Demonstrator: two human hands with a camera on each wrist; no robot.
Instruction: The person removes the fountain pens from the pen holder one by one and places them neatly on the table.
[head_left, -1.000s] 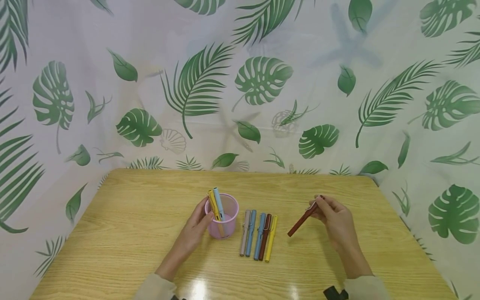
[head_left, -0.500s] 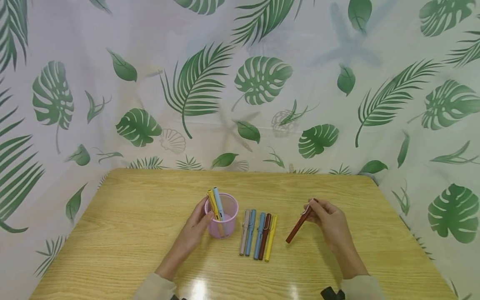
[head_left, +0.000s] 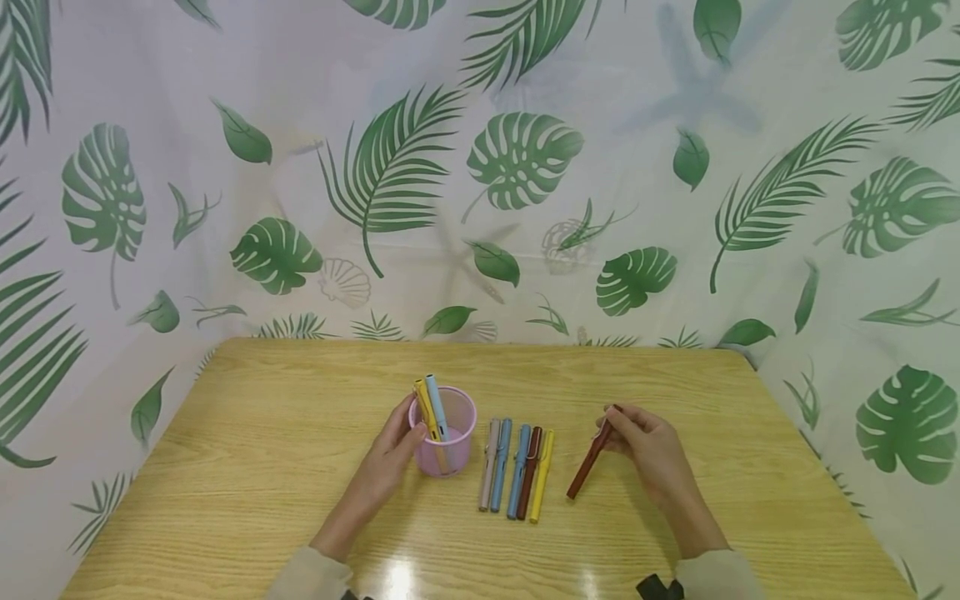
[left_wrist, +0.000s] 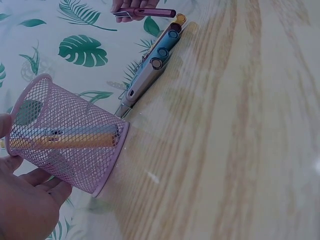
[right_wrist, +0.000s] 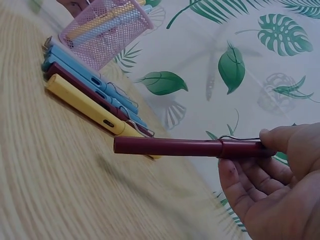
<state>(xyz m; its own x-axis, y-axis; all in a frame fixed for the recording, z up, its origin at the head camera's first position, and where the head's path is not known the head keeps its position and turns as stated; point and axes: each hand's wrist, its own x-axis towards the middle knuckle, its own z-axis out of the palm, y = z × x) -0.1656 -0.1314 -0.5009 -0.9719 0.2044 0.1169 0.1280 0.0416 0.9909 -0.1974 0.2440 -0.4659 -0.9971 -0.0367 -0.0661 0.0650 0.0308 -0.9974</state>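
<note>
My left hand (head_left: 390, 454) grips the side of a pink mesh pen cup (left_wrist: 75, 125), thumb over the rim. The cup stands on the table with a yellow pen (head_left: 425, 406) and a light blue pen (head_left: 437, 404) leaning inside. In my right hand (head_left: 648, 446) a dark red pen (right_wrist: 175, 147) is pinched by its capped end, tilted, its free end pointing down and left above the table. Between the hands lies a row of pens: a grey one (head_left: 489, 467), two blue ones (head_left: 517, 475), another dark red pen (head_left: 530, 475) and a yellow one (head_left: 543, 479) nearest my right hand.
The light wood table (head_left: 285, 433) ends against a white cloth backdrop (head_left: 540, 300) printed with green leaves. The row of pens lies close beside the cup's right side.
My right hand has moved left and slightly nearer to me with the dark red pen, which has turned steeper toward the row. The left hand and the cup have stayed in place.
</note>
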